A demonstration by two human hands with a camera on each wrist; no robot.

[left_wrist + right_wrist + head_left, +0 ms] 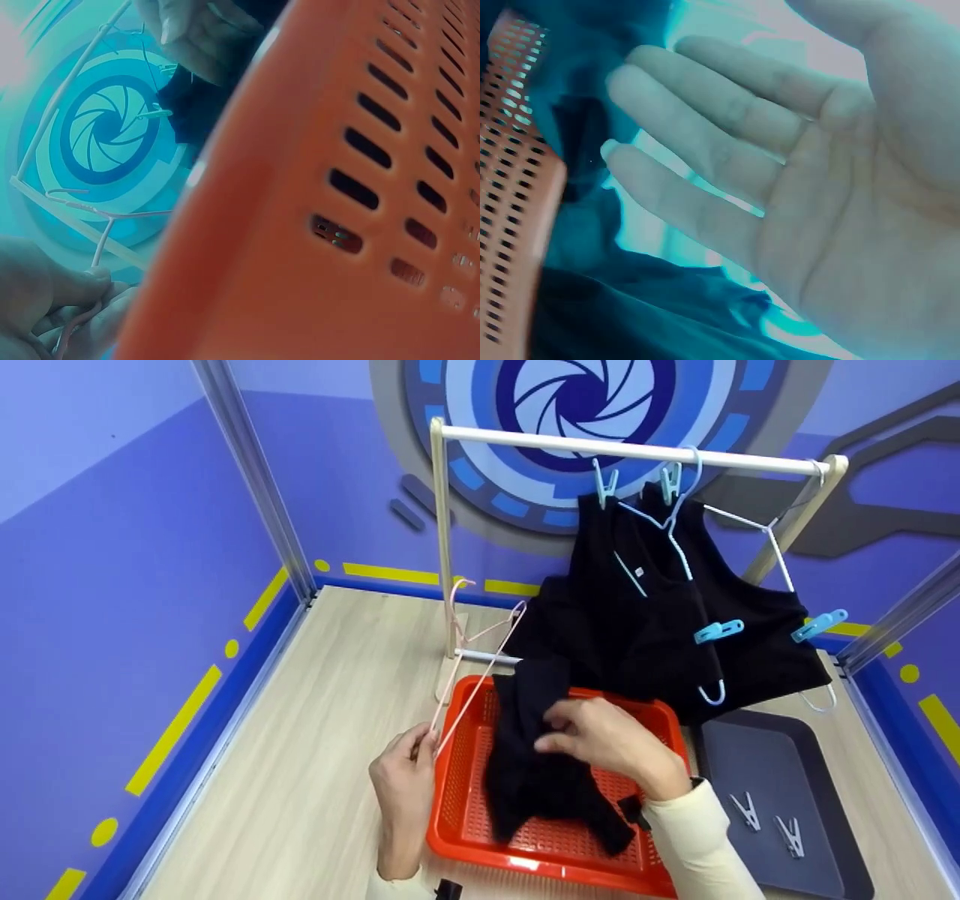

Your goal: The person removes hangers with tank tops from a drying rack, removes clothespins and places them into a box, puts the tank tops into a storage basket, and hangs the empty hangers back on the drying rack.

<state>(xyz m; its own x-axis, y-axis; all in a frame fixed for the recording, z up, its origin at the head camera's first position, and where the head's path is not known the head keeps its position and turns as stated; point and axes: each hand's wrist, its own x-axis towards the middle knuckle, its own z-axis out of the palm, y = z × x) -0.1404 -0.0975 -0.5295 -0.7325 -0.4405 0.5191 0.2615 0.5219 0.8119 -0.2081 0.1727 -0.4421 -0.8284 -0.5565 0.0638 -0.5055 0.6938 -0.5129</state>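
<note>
My left hand (405,784) grips one end of a pink wire hanger (491,660), whose hook points up and away beside the rack. In the left wrist view, thumb and fingers close round the hanger's wire (97,251). Over the red basket (480,851), my right hand (604,739) hovers by a black garment (525,780) that lies partly in the basket. The right wrist view shows that hand (780,165) with its fingers stretched out and nothing in its palm. Whether its fingertips touch the cloth cannot be told.
Behind the basket stands a rack with a white rail (540,441). Black tops (637,622) hang from it on a blue hanger (679,536) and a white hanger (780,555), with blue clothespins (718,631) on them. A grey tray (787,765) at right holds two pale clothespins (789,838).
</note>
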